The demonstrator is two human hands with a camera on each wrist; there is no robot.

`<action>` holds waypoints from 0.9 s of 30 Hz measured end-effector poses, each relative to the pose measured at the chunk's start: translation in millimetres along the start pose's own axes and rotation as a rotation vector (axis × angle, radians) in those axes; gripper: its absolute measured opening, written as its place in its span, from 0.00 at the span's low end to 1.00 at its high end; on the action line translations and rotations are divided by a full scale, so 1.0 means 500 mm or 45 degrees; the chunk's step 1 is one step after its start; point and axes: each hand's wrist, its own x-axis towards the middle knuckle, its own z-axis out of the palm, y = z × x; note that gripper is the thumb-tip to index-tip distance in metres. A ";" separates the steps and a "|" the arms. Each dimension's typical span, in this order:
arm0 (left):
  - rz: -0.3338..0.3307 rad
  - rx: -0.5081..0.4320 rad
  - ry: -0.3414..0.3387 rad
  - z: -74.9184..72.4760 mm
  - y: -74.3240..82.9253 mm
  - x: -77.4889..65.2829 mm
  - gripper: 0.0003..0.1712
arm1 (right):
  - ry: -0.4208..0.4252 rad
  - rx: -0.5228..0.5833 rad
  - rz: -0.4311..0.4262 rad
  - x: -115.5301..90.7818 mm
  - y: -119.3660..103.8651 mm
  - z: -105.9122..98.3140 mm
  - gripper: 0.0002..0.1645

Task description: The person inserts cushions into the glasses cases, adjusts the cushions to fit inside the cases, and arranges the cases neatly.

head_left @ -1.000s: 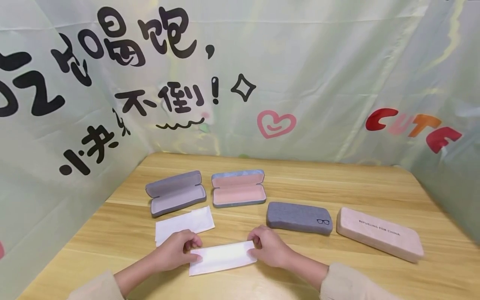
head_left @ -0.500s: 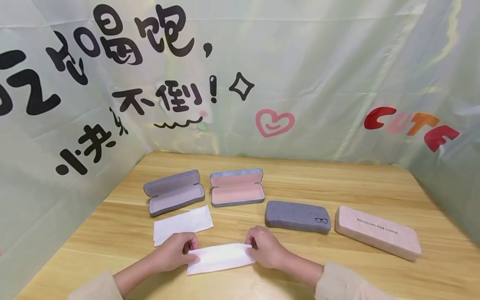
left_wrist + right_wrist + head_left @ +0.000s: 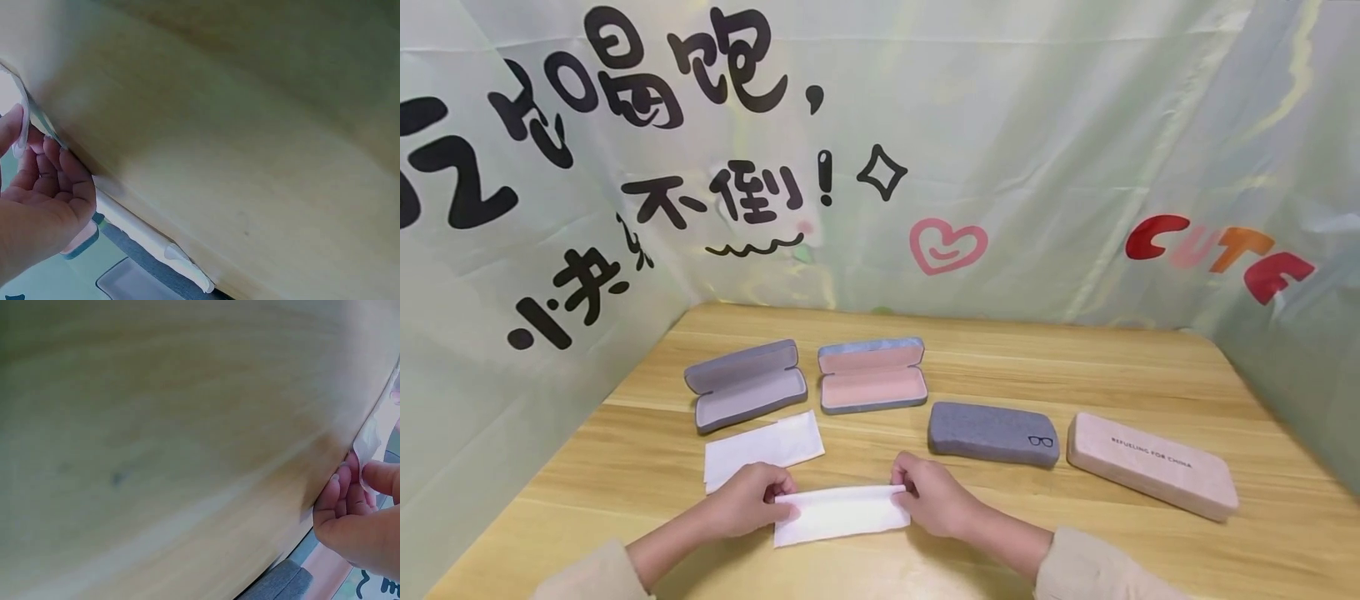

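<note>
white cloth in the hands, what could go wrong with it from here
The held white cloth is pinched only near its ends by the left hand and right hand, so one end might slip and let it sag or skew.

The left hand sits right by the other white cloth on the table, so it could nudge that one out of place.

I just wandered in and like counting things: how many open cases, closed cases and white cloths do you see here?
Open: 2 (purple-grey case, pink-lined case)
Closed: 2 (blue-grey case, pink case)
White: 2 (held cloth between left hand and right hand, flat cloth)
Total: 6
</note>
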 end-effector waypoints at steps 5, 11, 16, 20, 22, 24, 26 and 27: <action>-0.039 -0.073 0.035 0.001 0.004 0.000 0.05 | -0.021 0.000 0.041 -0.002 0.005 -0.003 0.03; -0.086 -0.191 0.071 0.004 0.008 0.008 0.07 | -0.020 0.007 0.029 -0.006 0.006 -0.009 0.06; -0.143 -0.317 0.104 0.009 0.011 0.017 0.09 | -0.028 0.053 0.059 -0.007 0.008 -0.023 0.08; -0.175 -0.408 0.169 0.013 0.015 0.025 0.11 | 0.008 0.136 0.061 -0.005 0.012 -0.032 0.06; -0.200 -0.438 0.205 0.014 0.017 0.030 0.12 | 0.042 0.201 0.064 -0.004 0.013 -0.034 0.06; -0.226 -0.459 0.239 0.017 0.020 0.035 0.12 | 0.098 0.267 0.089 -0.002 0.012 -0.033 0.05; -0.244 -0.483 0.275 0.019 0.022 0.039 0.12 | 0.177 0.343 0.148 0.000 0.009 -0.030 0.05; -0.254 -0.490 0.298 0.021 0.023 0.041 0.12 | 0.224 0.381 0.191 0.001 0.007 -0.028 0.05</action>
